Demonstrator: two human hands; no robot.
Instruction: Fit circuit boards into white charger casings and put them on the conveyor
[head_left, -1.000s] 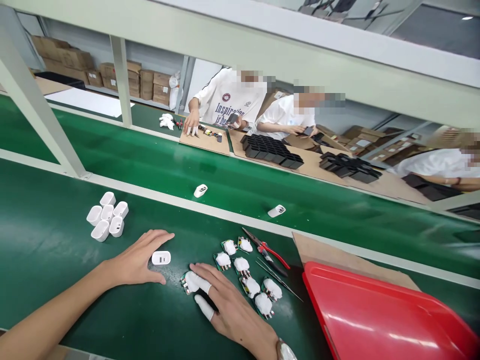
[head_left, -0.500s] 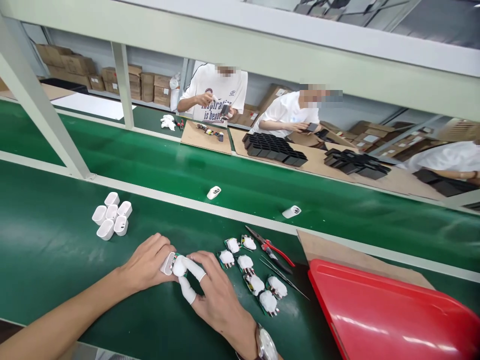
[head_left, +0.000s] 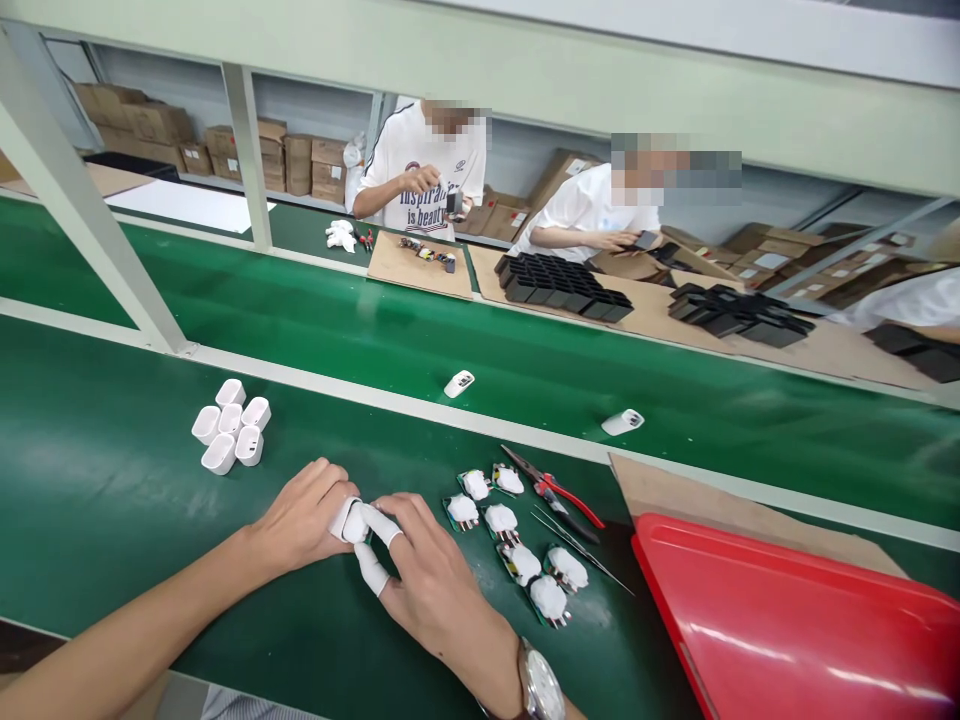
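Observation:
My left hand (head_left: 315,515) is closed around a small white plastic housing (head_left: 340,514), its mouth turned towards my right hand. A circuit board topped with white putty (head_left: 355,524) sits mostly inside that mouth, with only its outer end showing. My right hand (head_left: 427,570), in white finger cots on index finger and thumb, grips this outer end. To the right of my hands lie several more putty-covered circuit boards (head_left: 523,562). Red-handled pliers (head_left: 551,490) and metal tweezers (head_left: 581,548) rest beside them. Several empty white housings (head_left: 230,420) stand grouped at the left.
A red plastic bin (head_left: 802,620) on cardboard fills the right side. Beyond a pale rail, two white housings (head_left: 459,383) lie on the green conveyor belt (head_left: 337,325). Co-workers handle dark cases across it, near rows of black cases (head_left: 559,285). A slanted metal post (head_left: 105,190) rises at left.
The circuit board has gone deeper into the white housing, and its green edge and components are now largely hidden. The surroundings have shifted slightly right in view; the belt housings have moved right.

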